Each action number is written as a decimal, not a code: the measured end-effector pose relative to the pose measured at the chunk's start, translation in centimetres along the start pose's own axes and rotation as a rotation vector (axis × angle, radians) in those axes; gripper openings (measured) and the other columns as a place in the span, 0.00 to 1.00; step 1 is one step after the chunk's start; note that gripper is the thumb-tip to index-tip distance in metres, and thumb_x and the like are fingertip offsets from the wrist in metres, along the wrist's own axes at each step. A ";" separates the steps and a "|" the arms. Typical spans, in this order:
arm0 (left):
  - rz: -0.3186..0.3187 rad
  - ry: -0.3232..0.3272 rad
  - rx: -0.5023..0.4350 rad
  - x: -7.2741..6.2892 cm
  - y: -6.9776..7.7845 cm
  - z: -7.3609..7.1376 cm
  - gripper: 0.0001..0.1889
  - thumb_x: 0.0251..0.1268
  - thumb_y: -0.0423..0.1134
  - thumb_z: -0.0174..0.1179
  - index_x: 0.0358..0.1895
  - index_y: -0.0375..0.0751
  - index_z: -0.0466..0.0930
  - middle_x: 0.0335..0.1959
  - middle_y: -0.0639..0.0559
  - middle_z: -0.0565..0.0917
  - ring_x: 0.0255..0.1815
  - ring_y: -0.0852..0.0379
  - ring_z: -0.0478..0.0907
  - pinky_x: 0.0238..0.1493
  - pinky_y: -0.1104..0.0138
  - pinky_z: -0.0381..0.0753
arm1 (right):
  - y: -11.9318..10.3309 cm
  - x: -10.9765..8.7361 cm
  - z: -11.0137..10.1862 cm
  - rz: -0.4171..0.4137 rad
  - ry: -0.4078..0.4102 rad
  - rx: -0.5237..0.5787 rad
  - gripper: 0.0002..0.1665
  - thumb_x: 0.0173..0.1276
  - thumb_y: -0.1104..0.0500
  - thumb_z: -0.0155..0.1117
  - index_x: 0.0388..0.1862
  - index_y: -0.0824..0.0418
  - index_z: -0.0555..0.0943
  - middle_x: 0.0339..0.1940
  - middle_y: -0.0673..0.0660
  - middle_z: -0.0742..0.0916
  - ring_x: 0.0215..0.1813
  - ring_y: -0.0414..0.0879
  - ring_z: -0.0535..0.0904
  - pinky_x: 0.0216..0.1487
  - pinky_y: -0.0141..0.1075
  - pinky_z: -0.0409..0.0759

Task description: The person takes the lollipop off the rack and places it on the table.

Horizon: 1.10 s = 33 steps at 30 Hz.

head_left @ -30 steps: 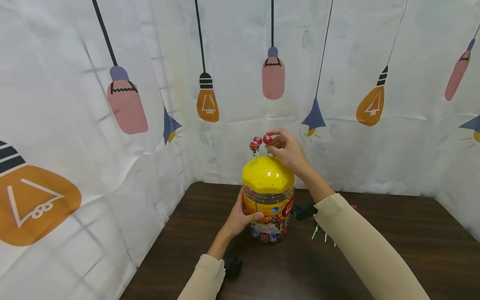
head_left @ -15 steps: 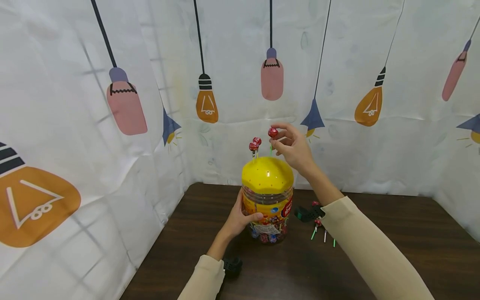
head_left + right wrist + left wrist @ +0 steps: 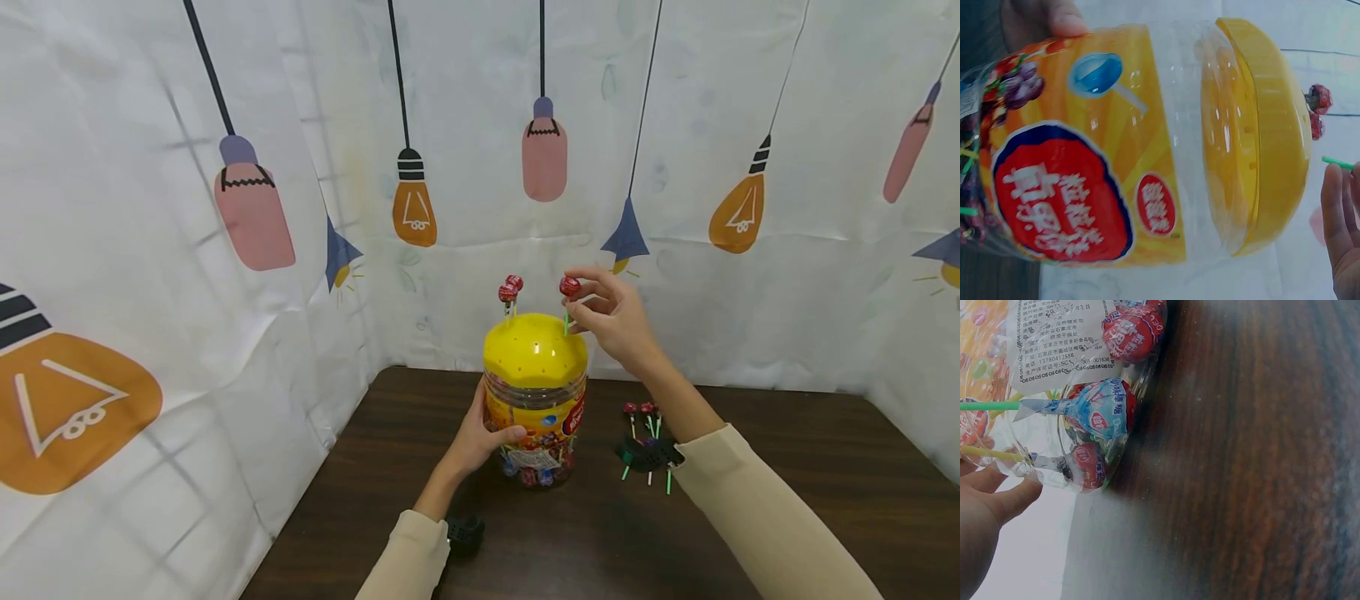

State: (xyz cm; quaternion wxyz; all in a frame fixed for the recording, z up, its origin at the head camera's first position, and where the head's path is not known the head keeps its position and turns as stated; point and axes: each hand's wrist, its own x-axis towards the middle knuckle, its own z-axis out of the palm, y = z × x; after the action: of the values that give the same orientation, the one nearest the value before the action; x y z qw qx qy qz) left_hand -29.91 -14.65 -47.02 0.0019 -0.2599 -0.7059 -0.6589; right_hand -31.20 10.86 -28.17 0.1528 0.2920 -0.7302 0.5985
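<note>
A clear jar [image 3: 534, 421] of wrapped lollipops stands upright on the table. Its domed yellow lid [image 3: 536, 354] has small holes. My left hand [image 3: 476, 435] grips the jar's left side, thumb across the front; in the left wrist view its fingertips touch the clear plastic. Above the lid's right side, my right hand [image 3: 613, 321] pinches a red-wrapped lollipop [image 3: 570, 287] upright, head up. In the right wrist view the tip of its green stick [image 3: 1337, 163] is apart from the lid. Two red lollipops [image 3: 507, 293] stand in the lid's far left side.
Several red lollipops [image 3: 632, 408] lie on the dark wooden table [image 3: 787, 467] right of the jar, partly hidden by the right wrist strap [image 3: 648, 454]. A white sheet [image 3: 465, 317] printed with lamps hangs behind and at the sides.
My right hand has lifted the lollipop from near the other two, carried it right, then lowered it over the lid's right side. My left hand stays on the jar.
</note>
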 end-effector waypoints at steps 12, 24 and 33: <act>0.009 -0.002 0.006 -0.1 0.2 0.1 0.54 0.63 0.56 0.71 0.81 0.75 0.38 0.77 0.55 0.65 0.72 0.50 0.71 0.71 0.51 0.74 | 1.6 -2.6 -2.2 0.017 0.006 0.003 0.25 0.73 0.67 0.64 0.68 0.60 0.76 0.43 0.56 0.84 0.36 0.48 0.86 0.37 0.37 0.89; 0.006 0.002 0.005 0.0 0.2 0.1 0.55 0.62 0.55 0.72 0.82 0.73 0.38 0.77 0.53 0.65 0.72 0.50 0.71 0.72 0.50 0.74 | 3.6 -5.6 -4.9 0.097 0.007 0.016 0.23 0.74 0.66 0.63 0.66 0.58 0.77 0.43 0.57 0.84 0.35 0.46 0.86 0.37 0.40 0.90; 0.013 -0.006 -0.008 0.0 0.1 0.1 0.54 0.63 0.53 0.72 0.81 0.73 0.40 0.75 0.53 0.67 0.71 0.51 0.72 0.71 0.51 0.74 | 5.7 -7.8 -7.3 0.143 0.015 0.039 0.24 0.74 0.67 0.63 0.67 0.58 0.76 0.44 0.54 0.83 0.36 0.44 0.85 0.36 0.40 0.89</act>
State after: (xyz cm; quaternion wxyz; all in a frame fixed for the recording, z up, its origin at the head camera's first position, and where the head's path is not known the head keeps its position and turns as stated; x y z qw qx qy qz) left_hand -29.83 -14.59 -46.90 0.0030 -0.2662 -0.7015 -0.6610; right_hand -29.53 20.40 -35.41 0.1093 0.2374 -0.7363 0.6241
